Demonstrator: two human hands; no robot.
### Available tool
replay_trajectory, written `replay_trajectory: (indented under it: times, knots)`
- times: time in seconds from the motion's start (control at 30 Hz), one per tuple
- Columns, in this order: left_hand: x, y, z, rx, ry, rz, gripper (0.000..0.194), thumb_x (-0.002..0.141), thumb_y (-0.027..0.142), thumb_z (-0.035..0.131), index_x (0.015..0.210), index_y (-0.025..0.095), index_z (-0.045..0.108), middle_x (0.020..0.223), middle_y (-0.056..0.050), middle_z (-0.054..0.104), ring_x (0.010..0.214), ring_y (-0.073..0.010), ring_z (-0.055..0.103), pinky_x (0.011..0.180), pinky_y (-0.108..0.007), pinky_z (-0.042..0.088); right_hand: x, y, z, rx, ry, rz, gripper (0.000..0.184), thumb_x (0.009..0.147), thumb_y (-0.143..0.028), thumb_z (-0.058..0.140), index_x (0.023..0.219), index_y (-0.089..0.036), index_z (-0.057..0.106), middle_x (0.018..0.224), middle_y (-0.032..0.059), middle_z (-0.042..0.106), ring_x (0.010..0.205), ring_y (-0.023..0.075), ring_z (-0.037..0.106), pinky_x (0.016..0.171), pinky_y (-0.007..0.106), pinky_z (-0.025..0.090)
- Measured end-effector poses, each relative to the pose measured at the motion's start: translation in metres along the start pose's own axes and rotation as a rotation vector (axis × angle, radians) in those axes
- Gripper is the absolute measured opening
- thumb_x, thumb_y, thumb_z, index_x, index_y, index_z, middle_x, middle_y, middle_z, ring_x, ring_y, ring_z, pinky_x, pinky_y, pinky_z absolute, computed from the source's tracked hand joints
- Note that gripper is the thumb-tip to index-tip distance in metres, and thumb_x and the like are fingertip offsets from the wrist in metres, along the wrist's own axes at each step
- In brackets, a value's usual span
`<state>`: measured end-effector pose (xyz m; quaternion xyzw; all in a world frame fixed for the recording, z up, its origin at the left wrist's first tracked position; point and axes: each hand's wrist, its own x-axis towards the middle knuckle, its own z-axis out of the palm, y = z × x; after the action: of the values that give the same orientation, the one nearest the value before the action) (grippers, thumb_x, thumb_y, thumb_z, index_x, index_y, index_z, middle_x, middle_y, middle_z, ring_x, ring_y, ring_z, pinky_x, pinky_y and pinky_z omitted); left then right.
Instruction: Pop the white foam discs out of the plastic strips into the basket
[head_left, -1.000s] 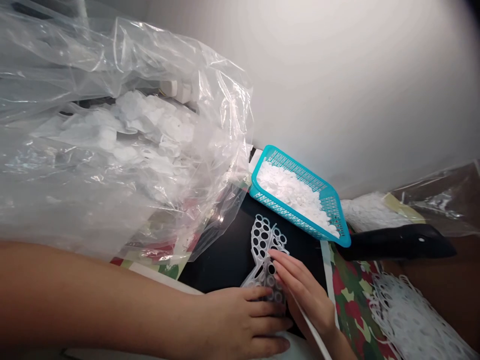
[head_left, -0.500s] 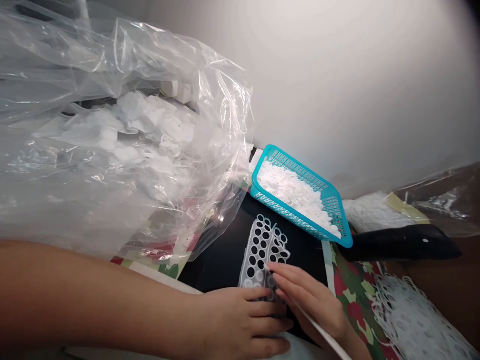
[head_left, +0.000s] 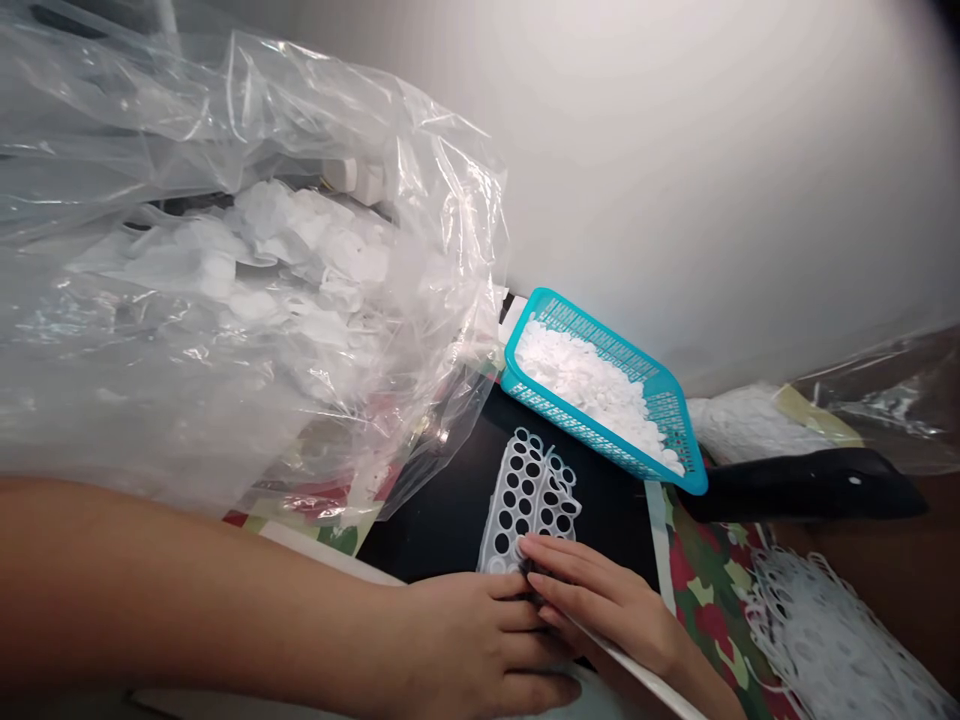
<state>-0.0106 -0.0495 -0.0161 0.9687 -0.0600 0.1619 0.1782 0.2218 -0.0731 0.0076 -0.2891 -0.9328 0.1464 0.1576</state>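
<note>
Black mat (head_left: 439, 525) under perforated white sheet (head_left: 498, 530), right hand (head_left: 611, 605) lower now, fingers (head_left: 566, 585) together on it, left hand (head_left: 480, 640) flat alongside.

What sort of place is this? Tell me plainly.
Probably a small piecework bench where punched pieces are sorted: a turquoise plastic basket heaped with small white pieces, a large clear plastic bag holding more of them, and a white perforated sheet under the hands.

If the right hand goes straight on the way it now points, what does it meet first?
The right hand meets the perforated white plastic sheet first. Its fingers seem to be on the sheet already, though depth is hard to judge from this view.
</note>
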Motion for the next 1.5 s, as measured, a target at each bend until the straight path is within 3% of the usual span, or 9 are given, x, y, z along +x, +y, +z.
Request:
replay_trajectory:
  times: [0.3,0.5,0.63,0.8,0.9,1.5]
  knots:
    - [0.0,-0.001,0.001,-0.01,0.078,0.014,0.062,0.074,0.029,0.048,0.13,0.002,0.051,0.132,-0.016,0.055,0.131,-0.0286,0.043,0.119,-0.042,0.02,0.005,-0.003,-0.002,-0.006,0.04,0.01,0.034,0.091,-0.009,0.054,0.123,-0.015,0.06,0.125,0.0121,0.065,0.122,0.0202,0.057,0.096,0.031,0.054]
    - [0.001,0.002,-0.001,-0.088,0.015,-0.035,0.066,0.072,0.027,0.047,0.133,0.003,0.048,0.136,-0.015,0.052,0.134,-0.0281,0.039,0.121,-0.04,0.007,0.004,-0.007,0.004,0.003,-0.003,0.166,0.041,0.095,-0.016,0.05,0.135,-0.026,0.051,0.13,0.0056,0.062,0.118,0.0192,0.06,0.098,0.029,0.053]
    - [0.0,0.002,0.0,-0.077,0.038,-0.02,0.062,0.074,0.026,0.049,0.131,0.002,0.05,0.14,-0.017,0.048,0.136,-0.0285,0.037,0.121,-0.042,0.009,0.002,-0.006,0.013,0.079,0.155,0.348,0.037,0.096,-0.013,0.047,0.131,-0.024,0.055,0.121,0.0067,0.067,0.107,0.0177,0.068,0.086,0.022,0.06]
    - [-0.002,0.002,0.0,-0.086,0.049,-0.024,0.057,0.081,0.025,0.049,0.133,0.001,0.049,0.145,-0.018,0.041,0.138,-0.0294,0.035,0.119,-0.042,0.018,0.002,-0.004,0.015,-0.055,0.413,0.171,0.042,0.091,-0.003,0.051,0.129,-0.02,0.057,0.124,0.0129,0.064,0.112,0.0226,0.064,0.086,0.03,0.06]
    - [-0.002,0.003,0.0,-0.084,0.016,-0.032,0.056,0.082,0.023,0.048,0.133,0.001,0.048,0.146,-0.018,0.039,0.137,-0.0303,0.036,0.119,-0.042,0.017,0.005,-0.006,0.012,-0.15,0.49,0.163,0.045,0.086,0.002,0.054,0.126,-0.018,0.059,0.118,0.0122,0.067,0.109,0.0231,0.065,0.085,0.032,0.06]
    - [-0.004,0.002,0.005,-0.052,0.065,-0.022,0.061,0.079,0.027,0.051,0.134,0.002,0.048,0.145,-0.016,0.042,0.138,-0.0297,0.034,0.12,-0.042,0.017,0.011,-0.002,0.004,-0.395,0.493,0.192,0.043,0.086,-0.001,0.056,0.126,-0.017,0.057,0.113,0.0088,0.07,0.096,0.0186,0.07,0.082,0.029,0.059]
